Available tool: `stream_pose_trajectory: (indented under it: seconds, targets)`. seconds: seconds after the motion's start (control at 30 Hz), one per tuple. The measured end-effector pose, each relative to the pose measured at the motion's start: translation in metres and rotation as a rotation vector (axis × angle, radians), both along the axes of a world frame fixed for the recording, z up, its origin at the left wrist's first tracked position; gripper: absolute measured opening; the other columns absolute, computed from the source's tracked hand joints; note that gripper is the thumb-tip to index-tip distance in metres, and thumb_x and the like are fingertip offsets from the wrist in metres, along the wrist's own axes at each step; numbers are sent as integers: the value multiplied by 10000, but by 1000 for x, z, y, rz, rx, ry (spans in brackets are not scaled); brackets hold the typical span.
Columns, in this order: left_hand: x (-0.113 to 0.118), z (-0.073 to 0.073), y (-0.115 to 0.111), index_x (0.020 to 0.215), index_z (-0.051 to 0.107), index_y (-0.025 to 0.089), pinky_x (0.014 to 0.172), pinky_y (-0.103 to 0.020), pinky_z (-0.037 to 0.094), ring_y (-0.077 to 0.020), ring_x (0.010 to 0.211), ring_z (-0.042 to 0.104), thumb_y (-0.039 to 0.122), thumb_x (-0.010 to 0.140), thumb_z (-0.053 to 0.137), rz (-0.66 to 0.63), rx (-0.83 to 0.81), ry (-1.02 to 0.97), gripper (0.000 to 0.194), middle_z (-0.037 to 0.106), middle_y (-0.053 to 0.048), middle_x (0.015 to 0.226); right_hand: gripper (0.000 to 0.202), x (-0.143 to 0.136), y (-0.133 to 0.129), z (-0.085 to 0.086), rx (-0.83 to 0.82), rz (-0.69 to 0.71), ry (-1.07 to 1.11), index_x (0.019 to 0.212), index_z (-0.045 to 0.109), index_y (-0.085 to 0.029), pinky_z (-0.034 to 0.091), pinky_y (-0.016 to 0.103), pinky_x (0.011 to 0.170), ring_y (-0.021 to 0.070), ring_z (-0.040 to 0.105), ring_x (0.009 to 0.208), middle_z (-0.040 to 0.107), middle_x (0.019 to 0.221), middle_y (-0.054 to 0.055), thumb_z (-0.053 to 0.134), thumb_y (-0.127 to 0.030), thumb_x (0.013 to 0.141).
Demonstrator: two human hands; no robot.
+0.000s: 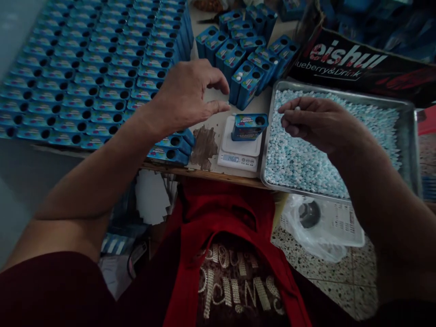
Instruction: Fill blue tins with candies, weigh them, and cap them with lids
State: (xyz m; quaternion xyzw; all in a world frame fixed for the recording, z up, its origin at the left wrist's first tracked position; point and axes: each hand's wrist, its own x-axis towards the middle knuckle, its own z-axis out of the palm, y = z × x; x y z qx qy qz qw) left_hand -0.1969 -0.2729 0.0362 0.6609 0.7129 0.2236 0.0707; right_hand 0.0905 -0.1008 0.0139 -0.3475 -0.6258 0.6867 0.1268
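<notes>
A blue candy box (250,127) stands upright on a small white kitchen scale (238,147), its round top hole showing; the lit display is too small to read surely. Up and to the left of it, my left hand (187,93) hovers with thumb and fingers apart and nothing between them. Over the metal tray (413,131) of pale blue and white candies (306,163), my right hand (315,118) is closed, pinching a small white candy (297,109) at its fingertips. Several more boxes (230,54) stand loosely behind the scale, one with white candies at its hole.
Dense rows of blue boxes (85,68) fill the table's left side. A dark printed carton (354,63) with more boxes stands behind the tray. Close in front is the wooden table edge (204,173). Below it, a plastic bag (316,231) lies over a white container.
</notes>
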Motion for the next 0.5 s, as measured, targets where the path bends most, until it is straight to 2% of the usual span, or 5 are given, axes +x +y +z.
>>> stream_pose_trajectory:
  seconds: [0.07, 0.13, 0.23, 0.37, 0.5]
  targets:
    - [3, 0, 2, 1255, 913, 208, 1143, -528, 666, -382, 1261, 838, 316, 943, 955, 11, -4, 4, 332, 871, -153, 1342, 143, -11, 1, 4, 28, 27, -28, 978, 792, -200, 473, 192, 548, 82, 574, 611, 705, 765, 3, 932, -184, 1002]
    - [5, -1, 5, 1277, 903, 192, 1161, -516, 660, -385, 1290, 834, 292, 920, 983, 3, -19, -6, 379, 870, -153, 1354, 141, -19, 2, 5, 66, 54, -51, 957, 796, -200, 442, 195, 520, 80, 551, 595, 705, 757, 4, 927, -201, 1009]
    - [4, -5, 8, 1354, 870, 227, 1207, -534, 630, -401, 1364, 804, 341, 915, 993, -42, -78, -31, 470, 851, -156, 1423, 180, -23, 2, 2, 140, 80, -73, 939, 795, -210, 418, 223, 486, 97, 533, 580, 702, 736, 10, 971, -231, 969]
    - [-1, -13, 9, 1378, 843, 299, 1197, -558, 623, -417, 1382, 779, 411, 904, 971, -91, -110, -50, 503, 827, -138, 1460, 259, -25, 0, 1, 259, 114, -117, 962, 793, -235, 484, 285, 538, 138, 572, 623, 677, 725, 6, 1038, -304, 917]
    - [-6, -22, 6, 1393, 829, 275, 1188, -541, 621, -413, 1384, 773, 447, 936, 889, -110, -158, -49, 491, 821, -138, 1462, 182, -32, -1, 10, 457, 187, -241, 952, 822, -238, 439, 328, 576, 159, 568, 621, 637, 671, -9, 1001, -267, 928]
